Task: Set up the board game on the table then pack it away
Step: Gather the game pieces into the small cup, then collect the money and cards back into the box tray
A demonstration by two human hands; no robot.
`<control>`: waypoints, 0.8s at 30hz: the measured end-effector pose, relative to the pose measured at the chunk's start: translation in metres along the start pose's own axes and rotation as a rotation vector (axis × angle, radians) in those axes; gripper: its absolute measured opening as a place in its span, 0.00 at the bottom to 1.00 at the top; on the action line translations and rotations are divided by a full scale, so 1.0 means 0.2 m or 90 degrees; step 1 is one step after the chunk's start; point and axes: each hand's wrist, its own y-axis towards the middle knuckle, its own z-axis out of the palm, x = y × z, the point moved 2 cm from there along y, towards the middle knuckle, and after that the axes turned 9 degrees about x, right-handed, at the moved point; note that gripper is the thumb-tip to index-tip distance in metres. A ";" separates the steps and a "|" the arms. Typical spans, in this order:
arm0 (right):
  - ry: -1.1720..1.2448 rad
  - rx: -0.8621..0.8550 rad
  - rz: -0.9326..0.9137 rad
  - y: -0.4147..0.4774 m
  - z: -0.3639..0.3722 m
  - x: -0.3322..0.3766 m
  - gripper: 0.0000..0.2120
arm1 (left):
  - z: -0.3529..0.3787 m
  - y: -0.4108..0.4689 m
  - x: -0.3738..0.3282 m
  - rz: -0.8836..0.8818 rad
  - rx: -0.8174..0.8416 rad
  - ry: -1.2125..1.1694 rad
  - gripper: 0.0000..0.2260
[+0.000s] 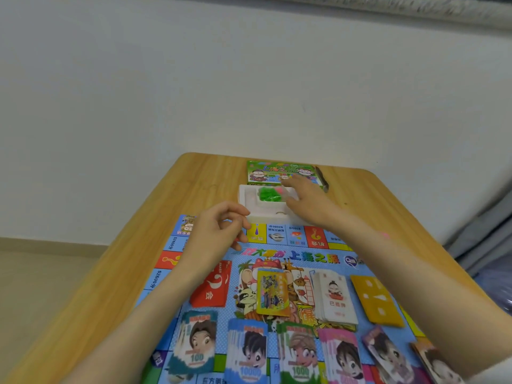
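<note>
The right hand (307,200) reaches across the white plastic tray (245,196) with its fingers stretched out and relaxed, gripping nothing. Its fingertips lie at the tray's far edge, just short of the game box (277,171) beyond them. The green house pieces (266,194) sit in a loose heap in the tray compartment just left of those fingertips.

The left hand (221,228) hovers nearer the body, over the far border of the game board (313,257), just in front of the tray's near corner. Its fingers are curled toward the thumb. I cannot tell whether they pinch a small piece or hold nothing.

The main risk, as I judge it, lies under the right wrist. The tray looks light and thin-walled, so a palm that drops or drags could tip it and scatter the small green pieces over the wooden table (194,184).

A second risk lies below both forearms. There the red card deck (213,286), the white card deck (336,297), the yellow card deck (376,300) and the play-money stacks (196,345) rest loose on the board. An arm pulled back low could sweep them out of their piles.

A loose pinch on one green piece could also drop it, and it may roll toward the table edge left of the left hand.
</note>
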 end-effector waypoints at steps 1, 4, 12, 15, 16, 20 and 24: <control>-0.011 -0.007 -0.018 -0.06 -0.03 0.01 0.19 | 0.00 0.00 0.00 0.000 0.019 0.001 0.11; -0.041 0.030 -0.062 -0.27 -0.10 0.03 0.18 | 0.01 0.00 0.00 0.007 0.071 0.022 0.09; -0.138 0.231 0.006 -0.84 -0.26 -0.17 0.13 | 0.01 0.00 -0.01 0.030 0.080 0.037 0.09; -0.114 0.326 0.054 -1.05 -0.26 -0.30 0.17 | 0.01 0.01 -0.01 0.038 0.083 0.037 0.08; -0.102 0.321 0.060 -1.10 -0.24 -0.32 0.20 | 0.02 0.01 -0.01 0.039 0.086 0.042 0.08; -0.034 0.176 0.047 -1.17 -0.12 -0.36 0.16 | 0.04 0.00 0.00 0.039 0.097 0.063 0.07; -0.113 0.178 0.040 -1.15 -0.04 -0.34 0.08 | 0.03 0.00 0.00 0.062 0.083 0.071 0.09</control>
